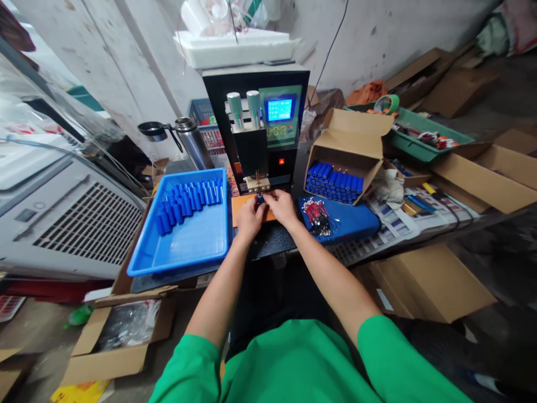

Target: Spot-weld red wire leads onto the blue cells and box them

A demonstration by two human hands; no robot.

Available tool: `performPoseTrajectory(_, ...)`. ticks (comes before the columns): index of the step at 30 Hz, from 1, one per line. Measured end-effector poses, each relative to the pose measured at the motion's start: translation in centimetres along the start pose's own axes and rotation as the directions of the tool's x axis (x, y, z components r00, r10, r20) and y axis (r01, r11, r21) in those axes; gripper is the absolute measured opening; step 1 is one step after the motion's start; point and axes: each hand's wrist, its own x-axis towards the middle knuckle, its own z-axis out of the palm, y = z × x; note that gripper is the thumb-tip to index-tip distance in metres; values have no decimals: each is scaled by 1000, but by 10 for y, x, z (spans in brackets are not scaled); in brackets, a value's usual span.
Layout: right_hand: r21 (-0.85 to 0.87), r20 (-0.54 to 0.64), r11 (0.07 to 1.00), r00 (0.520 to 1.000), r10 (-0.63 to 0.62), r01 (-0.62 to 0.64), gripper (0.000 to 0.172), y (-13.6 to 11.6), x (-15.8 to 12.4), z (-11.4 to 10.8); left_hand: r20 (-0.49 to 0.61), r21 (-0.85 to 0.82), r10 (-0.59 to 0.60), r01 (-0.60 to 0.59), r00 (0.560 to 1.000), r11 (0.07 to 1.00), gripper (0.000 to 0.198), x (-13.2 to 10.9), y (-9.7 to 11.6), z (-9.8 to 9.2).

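Observation:
Under the electrodes of a black spot welder (254, 151), my left hand (250, 217) pinches a blue cylindrical battery cell (260, 198), mostly hidden by the fingers. My right hand (282, 206) is closed at the cell's right side, its fingertips close to the electrode tips; whatever small part they hold is too small to make out. Both hands rest over an orange board (240, 207). To the left, a blue tray (180, 252) holds rows of blue cells. On the right, red and black wire leads (316, 215) lie on a blue pad (352, 221).
A cardboard box (356, 131) of blue cells stands right of the welder. A steel flask (193, 143) stands behind the tray. At the far right are a green tray (432, 134) and an open carton (495, 170). A foam tray (239, 49) sits on the welder.

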Motion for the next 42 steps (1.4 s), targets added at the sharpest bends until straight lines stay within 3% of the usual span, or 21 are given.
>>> performPoseTrajectory(4, -326, -133, 924, 959, -252, 198, 16, -8, -14, -17, 30, -13, -10, 10, 1000, 1000, 18, -1, -1, 0)
performPoseTrajectory(7, -581, -74, 749, 895, -439, 320, 14, -16, -24, -28, 49, -4, -5, 5, 999, 1000, 19, -3, -2, -1)
performPoseTrajectory(10, -698, 48, 582, 839, -543, 416, 21, -23, -29, -31, 76, -38, 39, -36, 996, 999, 23, -4, -4, -3)
performPoseTrajectory(12, -707, 139, 528, 825, -548, 470, 24, -26, -29, -29, 99, -54, 85, -80, 991, 995, 26, -4, -6, -5)
performPoseTrajectory(16, -687, 308, 515, 847, -433, 513, 20, -30, -26, -24, 127, -61, 173, -166, 977, 984, 29, 0, -9, -7)
performPoseTrajectory(19, -714, 333, 507, 871, -361, 483, 23, -29, -22, -24, 93, -49, 172, -168, 981, 985, 35, 3, -12, -6)
performPoseTrajectory(21, -728, 274, 527, 890, -364, 439, 24, -25, -17, -32, 90, -69, 143, -138, 986, 988, 40, 5, -13, -5)
performPoseTrajectory(24, -727, 35, 600, 890, -455, 335, 25, -12, -7, -63, 82, -46, 117, -114, 990, 992, 40, 6, -11, -6)
performPoseTrajectory(27, -726, -243, 636, 767, -594, 263, 27, 3, 9, -109, 104, 62, 72, -79, 992, 995, 43, 6, -5, -9)
performPoseTrajectory(30, -766, -330, 610, 689, -645, 204, 29, 19, 29, -151, 122, 149, 29, -47, 992, 988, 46, 6, 3, -12)
performPoseTrajectory(33, -801, -304, 581, 740, -600, 142, 27, 35, 45, -170, 103, 183, 14, -33, 995, 983, 45, 6, 7, -13)
performPoseTrajectory(36, -816, -250, 566, 809, -533, 121, 27, 48, 56, -171, 89, 199, 7, -25, 996, 980, 45, 5, 8, -14)
performPoseTrajectory(42, -800, -249, 589, 827, -504, 117, 29, 58, 68, -175, 78, 219, 2, -20, 997, 976, 47, 7, 6, -14)
